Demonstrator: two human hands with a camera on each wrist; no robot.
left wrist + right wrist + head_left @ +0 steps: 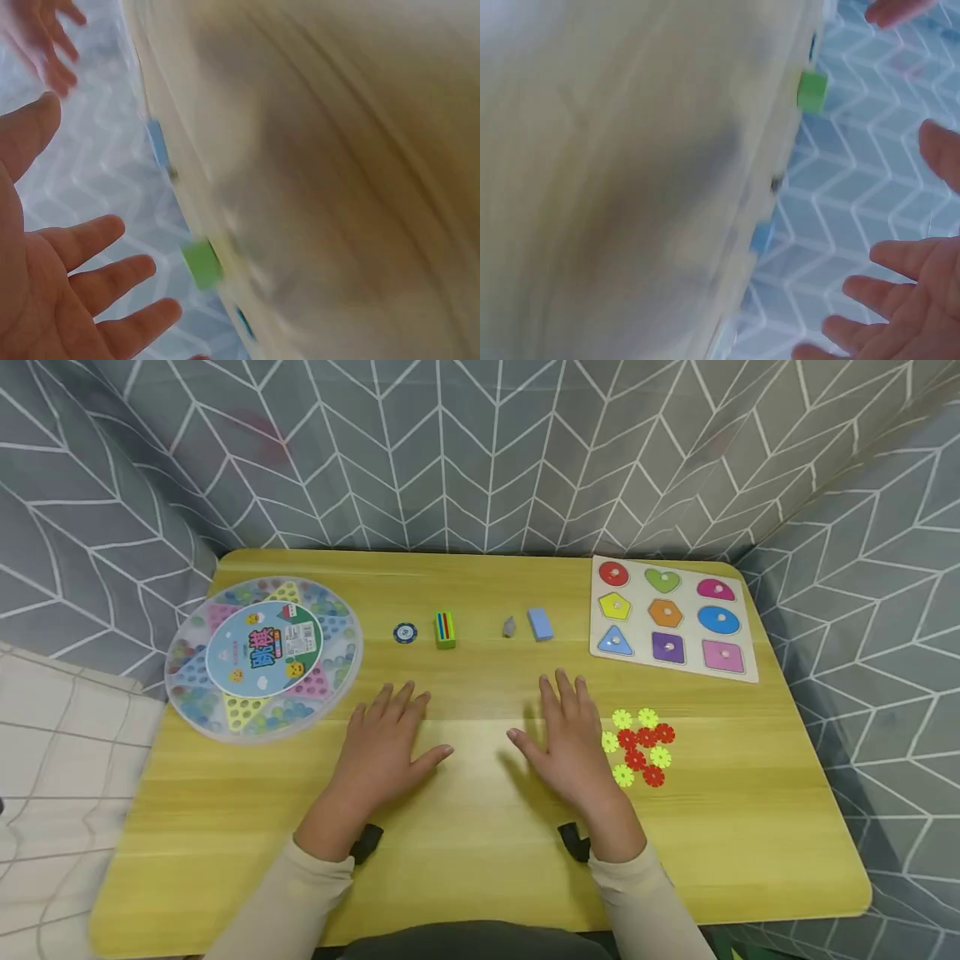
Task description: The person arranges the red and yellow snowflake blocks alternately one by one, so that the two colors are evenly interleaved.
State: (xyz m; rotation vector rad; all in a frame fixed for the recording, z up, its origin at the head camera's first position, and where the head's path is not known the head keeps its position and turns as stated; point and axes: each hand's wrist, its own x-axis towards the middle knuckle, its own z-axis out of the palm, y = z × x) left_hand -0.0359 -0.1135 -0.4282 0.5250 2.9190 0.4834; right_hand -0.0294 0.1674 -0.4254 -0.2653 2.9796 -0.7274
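Note:
My left hand (384, 752) is held over the table with its fingers spread and straight, holding nothing. Opposite it, my right hand (568, 743) hovers the same way, palm down, its shadow falling on the wood. Beyond the fingertips lies a row of small things: a dark blue round chip (405, 632), a green block with coloured stripes (445, 631), a small grey stone-like piece (508, 627) and a light blue block (540, 624). Close beside the right hand are several red and yellow flower-shaped discs (646, 737). In the left wrist view the green block (202, 264) shows past the fingers.
A round Chinese checkers set (345, 647) in clear packaging lies at the table's left. At the back right is a white shape puzzle board (633, 602) with knobbed pieces. Patterned grey curtains (465, 460) enclose the yellow wooden table (480, 860) at the back and sides.

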